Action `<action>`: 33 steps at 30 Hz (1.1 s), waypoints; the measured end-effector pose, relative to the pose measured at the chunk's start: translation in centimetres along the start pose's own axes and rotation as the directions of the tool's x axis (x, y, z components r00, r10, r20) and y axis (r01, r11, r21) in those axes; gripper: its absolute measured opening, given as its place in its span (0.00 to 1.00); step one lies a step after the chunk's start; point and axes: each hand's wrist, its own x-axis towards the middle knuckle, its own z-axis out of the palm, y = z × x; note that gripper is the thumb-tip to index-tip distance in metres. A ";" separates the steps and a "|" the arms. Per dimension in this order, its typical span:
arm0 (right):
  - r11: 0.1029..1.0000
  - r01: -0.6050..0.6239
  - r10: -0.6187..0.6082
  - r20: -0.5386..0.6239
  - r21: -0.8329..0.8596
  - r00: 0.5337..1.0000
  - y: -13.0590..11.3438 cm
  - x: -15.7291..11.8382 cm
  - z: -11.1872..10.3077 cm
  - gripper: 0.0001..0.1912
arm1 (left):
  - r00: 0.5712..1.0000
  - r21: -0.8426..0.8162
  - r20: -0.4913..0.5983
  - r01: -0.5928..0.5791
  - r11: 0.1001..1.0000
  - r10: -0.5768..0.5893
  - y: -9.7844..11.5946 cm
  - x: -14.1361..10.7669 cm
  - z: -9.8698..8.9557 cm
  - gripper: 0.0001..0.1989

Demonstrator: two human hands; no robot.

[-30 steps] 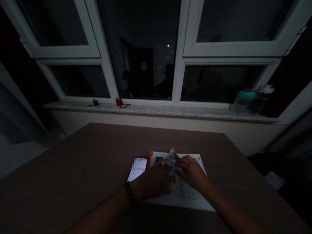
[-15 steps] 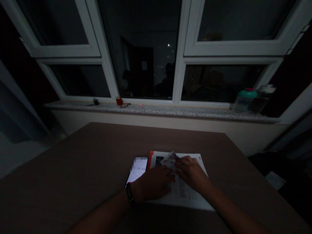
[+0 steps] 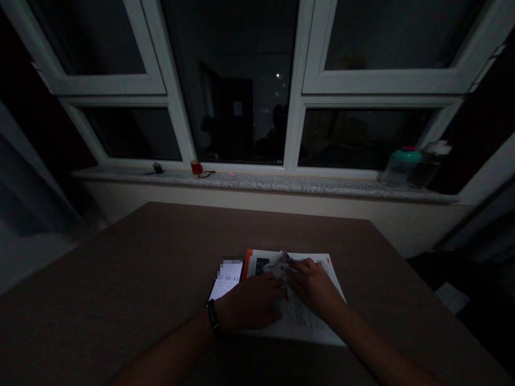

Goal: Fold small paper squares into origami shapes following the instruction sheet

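Note:
A small crumpled or folded piece of pale paper (image 3: 280,264) lies over a printed sheet or booklet (image 3: 317,333) with an orange left edge. My left hand (image 3: 255,301), a dark band at its wrist, is closed on the paper's lower left side. From the right, my right hand (image 3: 316,284) pinches the same paper, fingers bent together. The fingertips of both hands nearly meet, and dim light hides their exact grip. Left of the booklet, a phone (image 3: 226,281) with a lit screen lies partly behind my left hand.
The brown table (image 3: 181,241) reaches to a wall below a granite sill (image 3: 261,181). On the sill stand a red jar (image 3: 196,167), a small dark bottle (image 3: 157,168) and a teal-lidded container (image 3: 402,166). A pale sheet (image 3: 453,297) lies beyond the table's right edge.

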 end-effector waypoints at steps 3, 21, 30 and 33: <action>1.000 0.004 -0.004 0.001 -0.013 1.000 -0.1 0.0 0.1 0.13 | 1.000 -0.002 -0.002 -0.007 1.000 0.007 0.1 0.0 -0.1 0.18; 0.999 0.006 -0.006 0.017 -0.042 1.000 -0.3 -0.1 -0.1 0.13 | 1.000 -0.043 -0.020 -0.006 0.999 0.006 -0.1 -0.2 -0.1 0.19; 1.000 -0.007 0.007 0.024 -0.023 1.000 -0.3 0.0 -0.1 0.15 | 1.000 -0.073 -0.025 -0.012 0.997 0.010 -0.3 -0.2 0.0 0.19; 1.000 -0.008 0.009 0.026 -0.030 1.000 -0.2 0.0 -0.2 0.15 | 1.000 -0.088 -0.019 0.002 0.996 -0.003 -0.3 -0.2 0.0 0.19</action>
